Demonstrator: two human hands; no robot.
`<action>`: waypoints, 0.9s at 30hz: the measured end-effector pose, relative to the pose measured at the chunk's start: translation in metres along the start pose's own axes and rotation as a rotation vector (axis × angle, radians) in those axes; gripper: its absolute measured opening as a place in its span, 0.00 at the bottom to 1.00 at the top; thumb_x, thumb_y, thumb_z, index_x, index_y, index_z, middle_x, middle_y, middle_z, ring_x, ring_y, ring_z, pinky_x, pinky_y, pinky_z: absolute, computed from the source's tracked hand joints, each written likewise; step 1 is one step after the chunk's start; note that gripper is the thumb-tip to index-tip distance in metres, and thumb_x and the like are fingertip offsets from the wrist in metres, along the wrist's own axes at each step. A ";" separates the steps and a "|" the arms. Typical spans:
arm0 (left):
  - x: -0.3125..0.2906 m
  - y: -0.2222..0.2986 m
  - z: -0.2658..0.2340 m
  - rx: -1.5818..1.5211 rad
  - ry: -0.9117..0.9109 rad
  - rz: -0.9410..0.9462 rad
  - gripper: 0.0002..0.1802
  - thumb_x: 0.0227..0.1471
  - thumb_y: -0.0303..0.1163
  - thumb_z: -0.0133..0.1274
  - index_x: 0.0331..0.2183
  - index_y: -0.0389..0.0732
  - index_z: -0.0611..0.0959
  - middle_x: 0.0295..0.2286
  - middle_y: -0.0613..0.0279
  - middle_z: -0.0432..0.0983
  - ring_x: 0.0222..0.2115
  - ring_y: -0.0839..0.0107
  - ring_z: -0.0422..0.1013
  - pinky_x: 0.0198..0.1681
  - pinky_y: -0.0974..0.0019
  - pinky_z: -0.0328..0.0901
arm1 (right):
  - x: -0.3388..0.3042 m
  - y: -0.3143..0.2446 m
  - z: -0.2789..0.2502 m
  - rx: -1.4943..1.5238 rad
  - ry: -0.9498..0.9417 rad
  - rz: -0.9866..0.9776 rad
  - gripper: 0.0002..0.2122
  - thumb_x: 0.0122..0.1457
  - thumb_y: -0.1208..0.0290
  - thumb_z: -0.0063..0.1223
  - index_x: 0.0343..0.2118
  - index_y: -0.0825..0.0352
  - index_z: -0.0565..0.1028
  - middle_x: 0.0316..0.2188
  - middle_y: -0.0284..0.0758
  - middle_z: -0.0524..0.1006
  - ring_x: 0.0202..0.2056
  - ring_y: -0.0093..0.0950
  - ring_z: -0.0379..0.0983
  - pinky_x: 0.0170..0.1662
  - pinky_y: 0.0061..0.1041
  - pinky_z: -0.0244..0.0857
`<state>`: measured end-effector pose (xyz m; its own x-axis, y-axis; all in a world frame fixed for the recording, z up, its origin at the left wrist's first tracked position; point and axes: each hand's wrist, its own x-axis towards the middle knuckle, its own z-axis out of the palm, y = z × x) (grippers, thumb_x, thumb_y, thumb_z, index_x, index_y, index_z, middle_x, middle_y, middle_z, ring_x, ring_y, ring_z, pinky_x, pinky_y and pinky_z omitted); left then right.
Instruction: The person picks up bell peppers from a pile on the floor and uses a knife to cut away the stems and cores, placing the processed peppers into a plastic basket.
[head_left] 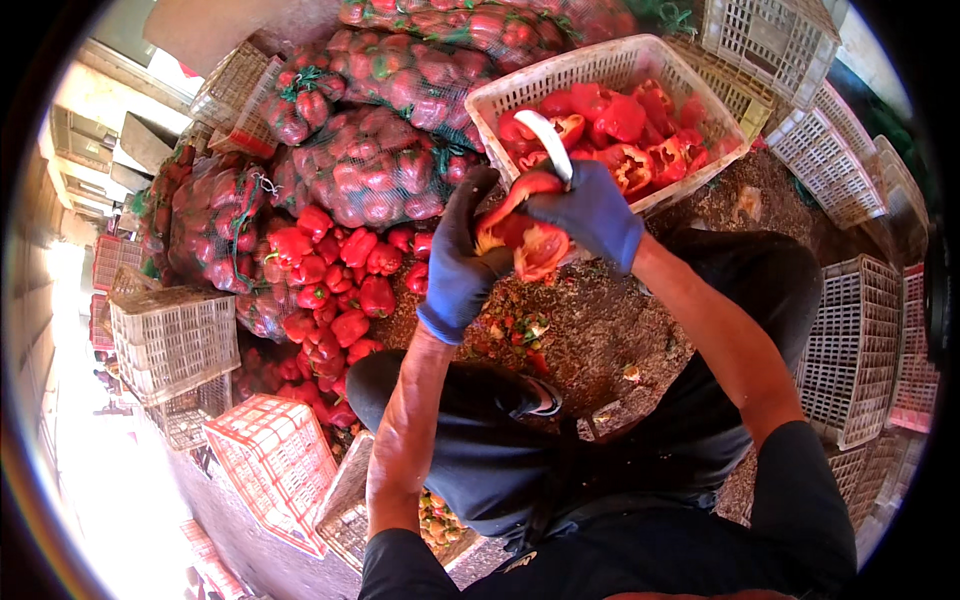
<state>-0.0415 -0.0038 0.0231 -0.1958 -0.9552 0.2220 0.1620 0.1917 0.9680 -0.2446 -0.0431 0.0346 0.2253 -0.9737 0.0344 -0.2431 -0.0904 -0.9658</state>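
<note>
A split red bell pepper (pixel 530 240), its pale inside showing, is between my two gloved hands above the littered ground. My left hand (pixel 462 262), in a blue and dark glove, is closed around the pepper's left side. My right hand (pixel 592 212), gloved the same way, is closed on a white curved tool (pixel 546 138) that rises from its fingers. The fingers also touch the pepper; the tool's lower end is hidden in the grip, so I cannot tell its exact kind. Just beyond, a pale plastic crate (pixel 690 185) holds cut, opened red peppers (pixel 625 120).
Whole red peppers (pixel 335 285) lie heaped on the left, below stuffed mesh sacks (pixel 365 165). Plastic crates stand left (pixel 175 340) and right (pixel 848 350). A red-and-white crate (pixel 275 465) sits lower left. Seeds and scraps (pixel 590 320) cover the ground between my legs.
</note>
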 end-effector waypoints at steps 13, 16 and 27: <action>0.013 -0.020 -0.012 0.832 0.045 0.091 0.44 0.51 0.21 0.62 0.67 0.36 0.63 0.60 0.49 0.71 0.56 0.63 0.71 0.58 0.61 0.68 | -0.015 -0.012 0.011 -0.104 0.241 -0.331 0.10 0.53 0.71 0.65 0.38 0.65 0.83 0.30 0.42 0.83 0.30 0.31 0.82 0.36 0.29 0.74; 0.020 -0.034 -0.036 1.052 0.202 0.187 0.47 0.50 0.20 0.63 0.68 0.38 0.61 0.57 0.44 0.72 0.48 0.59 0.77 0.48 0.60 0.74 | -0.018 -0.026 0.004 -0.183 0.282 -0.461 0.10 0.53 0.72 0.65 0.39 0.63 0.83 0.31 0.42 0.82 0.32 0.38 0.82 0.36 0.31 0.75; -0.054 0.085 -0.087 0.406 0.556 0.044 0.18 0.60 0.23 0.58 0.52 0.35 0.81 0.33 0.62 0.82 0.32 0.76 0.77 0.32 0.70 0.72 | 0.030 0.014 -0.144 -0.884 0.727 -0.265 0.26 0.56 0.55 0.67 0.53 0.65 0.78 0.44 0.50 0.82 0.46 0.49 0.79 0.49 0.41 0.73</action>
<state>0.0673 0.0448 0.0832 0.3452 -0.8977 0.2738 -0.2379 0.1985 0.9508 -0.3767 -0.1036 0.0586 -0.1549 -0.7671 0.6225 -0.9046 -0.1432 -0.4015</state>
